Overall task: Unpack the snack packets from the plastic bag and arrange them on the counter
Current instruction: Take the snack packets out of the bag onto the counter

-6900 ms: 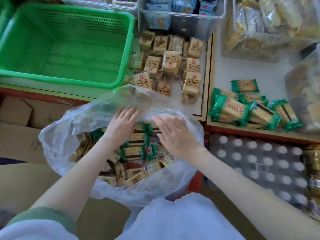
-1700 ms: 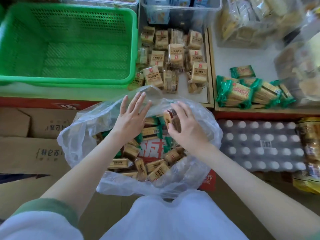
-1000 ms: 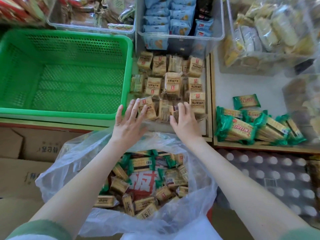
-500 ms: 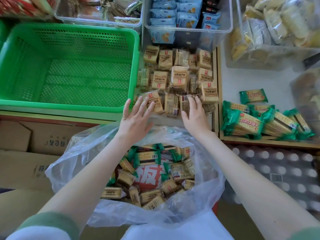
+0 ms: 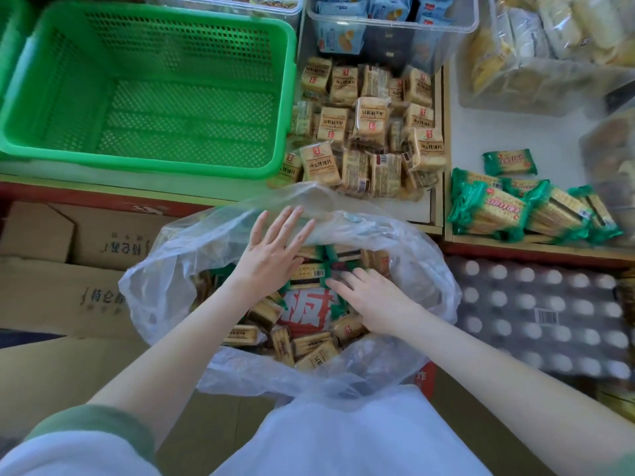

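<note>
left hand (image 5: 275, 249) lies flat, fingers spread, at the far rim of the plastic bag (image 5: 161, 283), right hand (image 5: 376, 302) rests loose-fingered, gripping nothing, on the snack packets (image 5: 311, 347) inside, just below the counter (image 5: 421, 209).

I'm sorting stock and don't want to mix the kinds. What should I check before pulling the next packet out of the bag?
1. Bag mouth open: ok. The left hand, fingers straight, is at the far rim of the plastic bag.
2. Packets inside: ok. Tan packets and green packets lie in it.
3. Grip on a packet: not ok. The right hand is over them with straight fingers, pinching nothing.
4. Room by the tan pile: ok. The counter is bare at its front right.
5. Room by the green pile: ok, bare surface behind it.
</note>
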